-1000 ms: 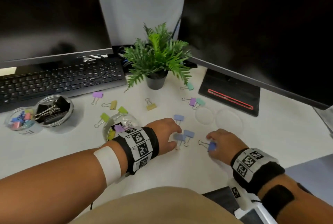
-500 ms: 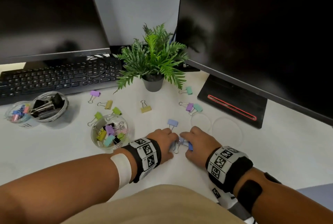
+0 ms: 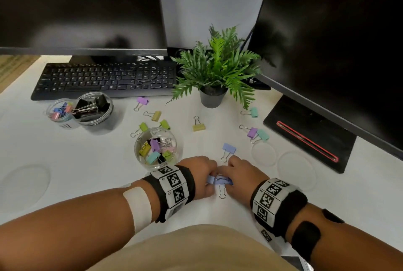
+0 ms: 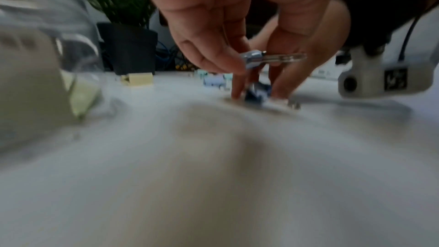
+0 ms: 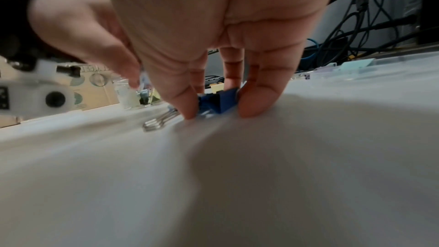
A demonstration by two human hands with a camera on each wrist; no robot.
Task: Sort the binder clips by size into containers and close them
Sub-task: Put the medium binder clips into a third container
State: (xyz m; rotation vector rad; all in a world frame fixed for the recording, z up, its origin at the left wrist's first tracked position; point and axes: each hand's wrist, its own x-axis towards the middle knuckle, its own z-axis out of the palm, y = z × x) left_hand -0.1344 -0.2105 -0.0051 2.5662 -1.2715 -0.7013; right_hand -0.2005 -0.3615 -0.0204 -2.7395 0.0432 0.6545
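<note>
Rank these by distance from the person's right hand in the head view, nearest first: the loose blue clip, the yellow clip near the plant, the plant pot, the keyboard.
From the right hand:
1. Loose blue clip, just beyond the fingers.
2. Yellow clip, farther back, slightly left.
3. Plant pot, behind it.
4. Keyboard, far back left.

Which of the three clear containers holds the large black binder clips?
The container nearest the keyboard; the other two hold small pastel clips.

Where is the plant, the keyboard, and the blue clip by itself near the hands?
plant (image 3: 218,61): head view, on its green fronds.
keyboard (image 3: 104,78): head view, middle of the black keys.
blue clip (image 3: 229,148): head view, on its blue body, just beyond the hands.
</note>
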